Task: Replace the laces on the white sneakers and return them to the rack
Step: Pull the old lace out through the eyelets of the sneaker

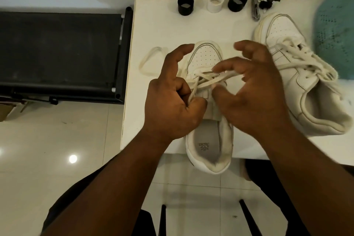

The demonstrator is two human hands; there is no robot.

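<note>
While the near sneaker (208, 140) lies at the centre of the frame on the white table (164, 28) w/ its heel over the table's lower edge, both hands work on its lace (206, 80). The left hand (172, 101) has its lower fingers curled round one lace end, index finger pointing up. The right hand (254, 90) pinches the other lace part betw. thumb and fingers. The insole has a small printed label, too blurred to read. The second sneaker (298, 74), laced, lies at centre right, toe to the top. A loose lace (149, 61) lies left of the near sneaker's toe. Along the top edge stand two black cups (185, 5), a white cup (216, 2) betw. them, and a metal tool (255, 10). A teal basket (335, 34) is at upper right, a black rack (61, 53) at left.
</note>
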